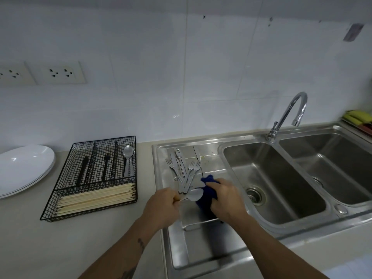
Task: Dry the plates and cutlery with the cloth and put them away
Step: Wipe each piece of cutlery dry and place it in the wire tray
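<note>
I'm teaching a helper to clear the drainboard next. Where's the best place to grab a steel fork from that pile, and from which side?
Probably by the handle end, from the near side: the steel forks lie with tines pointing toward the wall, handles toward the person, overlapping on the steel drainboard.

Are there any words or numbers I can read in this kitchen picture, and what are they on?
None can be read.
The sticker high on the wall is too blurred to show any writing.
The sockets, the plates, the cutlery tray, the tap and the cloth show no words or numbers.
</note>
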Tool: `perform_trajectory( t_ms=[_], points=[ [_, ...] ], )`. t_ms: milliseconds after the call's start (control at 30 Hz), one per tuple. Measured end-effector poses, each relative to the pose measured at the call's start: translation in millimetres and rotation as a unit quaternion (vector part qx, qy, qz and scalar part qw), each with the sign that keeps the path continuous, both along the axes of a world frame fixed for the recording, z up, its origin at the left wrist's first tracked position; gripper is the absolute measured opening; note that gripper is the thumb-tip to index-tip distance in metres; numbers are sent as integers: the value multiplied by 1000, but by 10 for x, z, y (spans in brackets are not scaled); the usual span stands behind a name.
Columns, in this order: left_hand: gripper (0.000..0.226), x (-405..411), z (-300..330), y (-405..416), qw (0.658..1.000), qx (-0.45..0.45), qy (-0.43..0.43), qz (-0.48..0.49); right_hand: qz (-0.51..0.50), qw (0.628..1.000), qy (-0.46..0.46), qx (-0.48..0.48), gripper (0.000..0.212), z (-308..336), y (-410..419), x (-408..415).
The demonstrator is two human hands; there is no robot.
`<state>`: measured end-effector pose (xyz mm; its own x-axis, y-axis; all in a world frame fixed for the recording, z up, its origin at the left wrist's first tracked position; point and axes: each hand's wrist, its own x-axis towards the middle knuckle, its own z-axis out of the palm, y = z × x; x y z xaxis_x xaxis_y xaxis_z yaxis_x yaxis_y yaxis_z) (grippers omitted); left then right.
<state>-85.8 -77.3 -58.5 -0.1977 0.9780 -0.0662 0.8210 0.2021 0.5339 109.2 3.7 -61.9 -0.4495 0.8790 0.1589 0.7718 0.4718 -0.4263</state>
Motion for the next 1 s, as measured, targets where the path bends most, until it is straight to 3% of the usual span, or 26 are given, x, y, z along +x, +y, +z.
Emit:
perform_trajectory(
  t_ms=[133, 233, 400, 567, 733, 867, 1000],
  points=[
    [21, -64, -62, -7, 1000, -26, 2, -7, -85, 993, 84, -8, 48, 132, 79, -4],
    [25, -58, -40, 59, 1000, -28, -4, -10, -58, 990, 122, 25, 51, 179, 8, -160],
    [24, -42, 111, 168, 998, -26, -47, 17, 119, 991, 56, 32, 61, -159, -231, -240],
    [20, 11, 2, 82, 996, -33, -77, 30, 42, 995, 85, 8, 59, -246, -248, -236],
    [21, -49, -37, 41, 994, -12, -98, 37, 142, 988, 42, 51, 62, -238, -306, -203],
    [19, 18, -74, -6, 995, 7, -93, 45, 63, 996, 57, -16, 64, -198, -146, -112],
    [16, -2, -83, 1, 995, 20, -86, 52, 77, 995, 59, -11, 64, -169, -169, -113]
  ],
)
